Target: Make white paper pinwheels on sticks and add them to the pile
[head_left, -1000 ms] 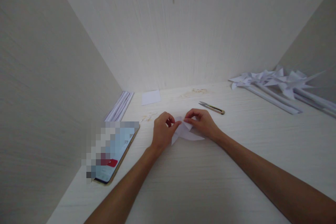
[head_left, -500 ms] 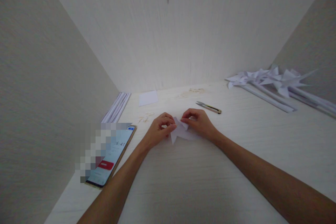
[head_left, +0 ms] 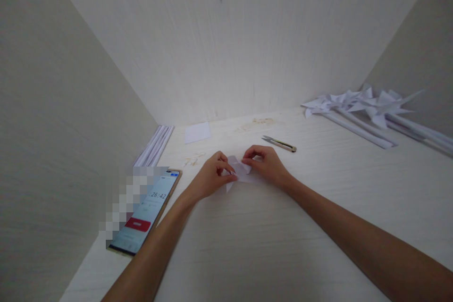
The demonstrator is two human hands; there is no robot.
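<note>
A small folded white paper piece (head_left: 239, 171) lies on the pale wooden desk (head_left: 269, 231) between my two hands. My left hand (head_left: 210, 179) pinches its left edge with thumb and fingertips. On the other side, my right hand (head_left: 266, 165) pinches the top right corner, fingers curled over it. Most of the paper is hidden under my fingers.
Small thread snips (head_left: 279, 143) lie just behind my right hand. A phone (head_left: 146, 210) with a running timer rests at the left. A stack of white sheets (head_left: 155, 145) leans in the left corner, a loose white square (head_left: 197, 132) nearby. Finished paper pinwheels (head_left: 364, 113) lie at the right.
My hands have drawn closer together over the paper, folding it smaller. The view has drifted slightly, shifting everything a little left and up.
</note>
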